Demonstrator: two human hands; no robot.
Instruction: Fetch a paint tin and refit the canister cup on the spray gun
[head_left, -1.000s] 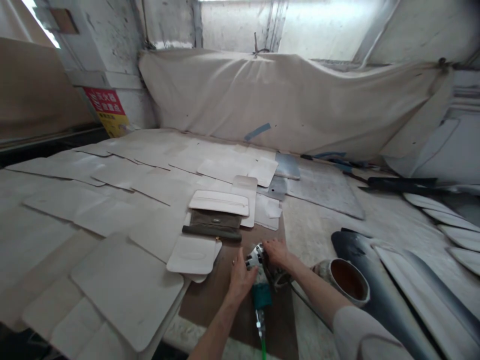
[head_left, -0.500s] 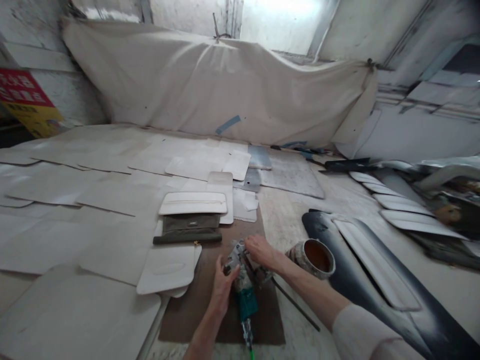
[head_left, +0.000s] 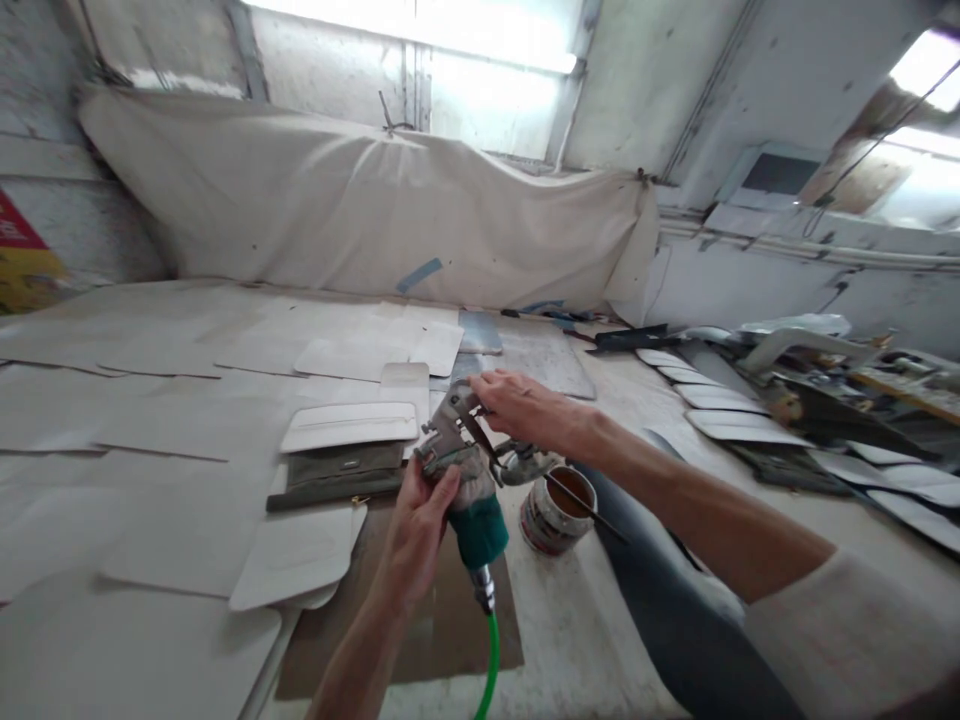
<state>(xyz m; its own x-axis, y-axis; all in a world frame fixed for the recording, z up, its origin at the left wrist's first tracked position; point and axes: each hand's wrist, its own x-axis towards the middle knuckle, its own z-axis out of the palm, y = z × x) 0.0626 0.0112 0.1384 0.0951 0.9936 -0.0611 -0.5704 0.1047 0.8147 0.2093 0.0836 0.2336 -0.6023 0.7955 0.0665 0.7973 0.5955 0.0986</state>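
Observation:
A metal spray-gun-like tool (head_left: 463, 450) with a teal lower part and a green hose (head_left: 491, 650) is held up over a brown board (head_left: 450, 620). My left hand (head_left: 420, 510) grips its left side, thumb across the metal body. At the tool's upper end, the fingers of my right hand (head_left: 510, 400) are closed on the metal. Just right of the tool stands an open can (head_left: 551, 525) with brown liquid inside. A thin dark rod (head_left: 589, 508) passes over the can's mouth.
Pale flat panels (head_left: 165, 420) overlap across the left. A dark green pouch with a white flap (head_left: 349, 428) lies left of my hands. Right of the can is a dark panel (head_left: 667, 600). White slatted pieces (head_left: 720, 398) lie farther right, and a cloth (head_left: 360, 210) hangs behind.
Both hands have raised the tool off the brown board, bringing it nearer. The view has tilted up and turned right, and more of the green hose shows.

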